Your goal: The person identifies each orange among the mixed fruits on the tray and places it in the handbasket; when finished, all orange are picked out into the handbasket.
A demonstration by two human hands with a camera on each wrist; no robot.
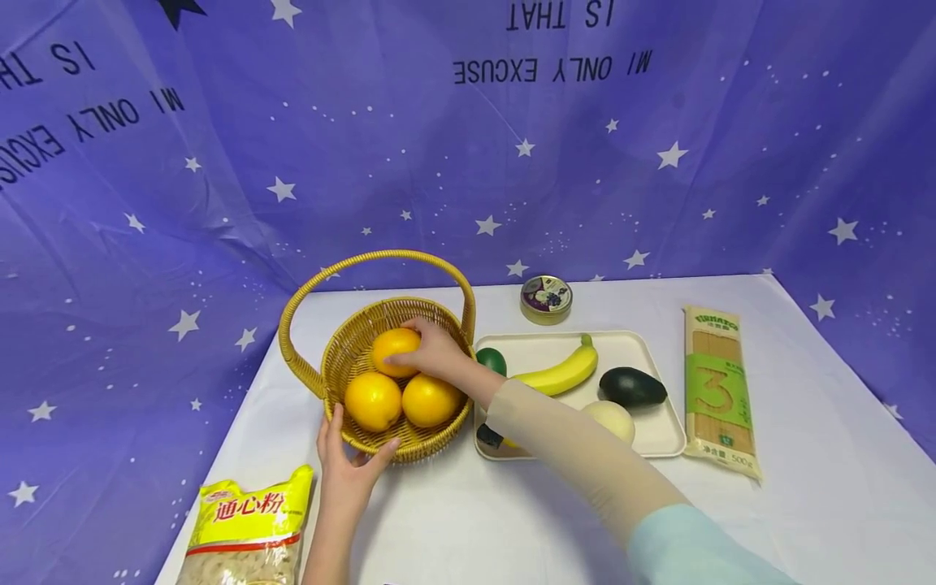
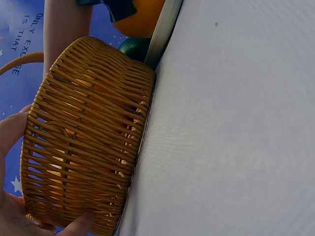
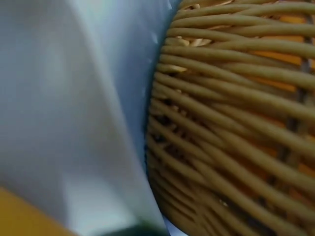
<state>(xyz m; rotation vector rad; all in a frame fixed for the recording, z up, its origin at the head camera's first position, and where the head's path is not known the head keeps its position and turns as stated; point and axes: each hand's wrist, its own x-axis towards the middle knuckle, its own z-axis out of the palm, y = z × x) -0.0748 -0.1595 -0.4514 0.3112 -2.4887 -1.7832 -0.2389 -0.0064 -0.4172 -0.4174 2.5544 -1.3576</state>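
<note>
A wicker basket point(image 1: 431, 447) with a tall arched handle holds three oranges. My right hand point(image 1: 440, 355) reaches in over its right rim and grips the back orange point(image 1: 392, 349), thumb and fingers on either side. The front left orange point(image 1: 373, 402) and front right orange point(image 1: 430, 401) lie below it. At the near left rim, my left hand point(image 1: 347, 473) holds the basket between thumb and fingers. In the left wrist view, those fingers point(image 2: 81, 225) press on the woven side. Basket weave fills the right of the right wrist view, where the right hand is hidden.
Right of the basket, a cream tray point(image 1: 664, 443) carries a banana point(image 1: 559, 375), a dark avocado-like fruit point(image 1: 632, 387) and a pale round item point(image 1: 613, 420), partly under the right forearm. Around stand a round tin point(image 1: 546, 301), a noodle pack point(image 1: 720, 390) and a yellow-topped pasta bag point(image 1: 249, 528).
</note>
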